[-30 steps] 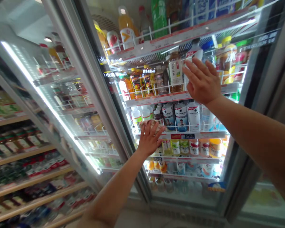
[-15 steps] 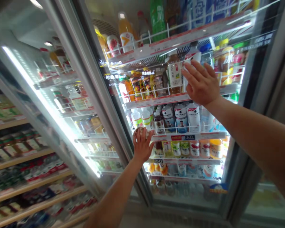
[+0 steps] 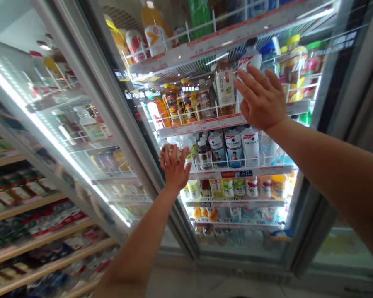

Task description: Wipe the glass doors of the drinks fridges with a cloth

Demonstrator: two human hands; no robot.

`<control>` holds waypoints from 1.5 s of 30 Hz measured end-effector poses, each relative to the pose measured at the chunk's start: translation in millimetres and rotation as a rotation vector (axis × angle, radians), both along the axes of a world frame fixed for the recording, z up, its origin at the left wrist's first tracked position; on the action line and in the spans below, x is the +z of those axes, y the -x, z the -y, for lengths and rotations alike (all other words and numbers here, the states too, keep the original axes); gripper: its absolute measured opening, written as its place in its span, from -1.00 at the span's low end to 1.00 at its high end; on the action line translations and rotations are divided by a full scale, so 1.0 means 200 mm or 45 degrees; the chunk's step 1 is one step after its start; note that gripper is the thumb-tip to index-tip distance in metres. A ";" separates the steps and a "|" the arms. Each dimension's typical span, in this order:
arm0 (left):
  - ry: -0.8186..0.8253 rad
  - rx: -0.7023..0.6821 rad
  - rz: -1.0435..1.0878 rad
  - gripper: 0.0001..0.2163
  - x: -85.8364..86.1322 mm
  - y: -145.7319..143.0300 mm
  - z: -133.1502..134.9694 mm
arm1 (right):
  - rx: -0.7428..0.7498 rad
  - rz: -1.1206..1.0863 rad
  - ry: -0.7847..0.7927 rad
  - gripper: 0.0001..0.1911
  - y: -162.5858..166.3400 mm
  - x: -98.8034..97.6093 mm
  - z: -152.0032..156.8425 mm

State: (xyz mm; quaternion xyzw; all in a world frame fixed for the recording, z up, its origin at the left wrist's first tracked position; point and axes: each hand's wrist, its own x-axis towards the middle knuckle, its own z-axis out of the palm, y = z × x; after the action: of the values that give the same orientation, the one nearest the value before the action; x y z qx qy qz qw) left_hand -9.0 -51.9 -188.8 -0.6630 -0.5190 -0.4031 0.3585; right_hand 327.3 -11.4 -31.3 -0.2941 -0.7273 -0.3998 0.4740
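My left hand (image 3: 175,169) presses a crumpled whitish cloth (image 3: 170,153) against the glass door (image 3: 236,252) of a drinks fridge, near its left frame. The fingers lie over the cloth and hide part of it. Higher up and to the right, my right hand (image 3: 262,97) rests flat with its fingers a little apart, on or close to the same glass, holding nothing. Behind the pane, a tea bottle (image 3: 225,91) with a pale label stands just left of the right hand. White-labelled bottles (image 3: 234,147) stand on the shelf below.
A metal door frame (image 3: 112,116) runs slanting along the left side of the pane. Beyond it, another lit fridge section (image 3: 96,128) holds bottles. Wooden shelves (image 3: 27,211) with packed goods stand at the far left. Pale floor (image 3: 180,279) shows at the bottom.
My left hand has slid up and to the left on the glass with the cloth. My right hand stays in nearly the same place on the pane. The view has shifted slightly.
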 end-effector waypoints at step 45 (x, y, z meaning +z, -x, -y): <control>0.001 -0.270 0.003 -0.37 0.81 -0.36 -0.03 | 0.066 -0.013 0.147 -0.29 -0.01 0.00 0.02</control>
State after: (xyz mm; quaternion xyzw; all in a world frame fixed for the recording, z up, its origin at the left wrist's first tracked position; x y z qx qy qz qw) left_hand 62.6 -46.5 -27.5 -0.7140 -0.4464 -0.4394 0.3129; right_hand 329.5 -15.3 -30.3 -0.3041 -0.7541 -0.3432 0.4701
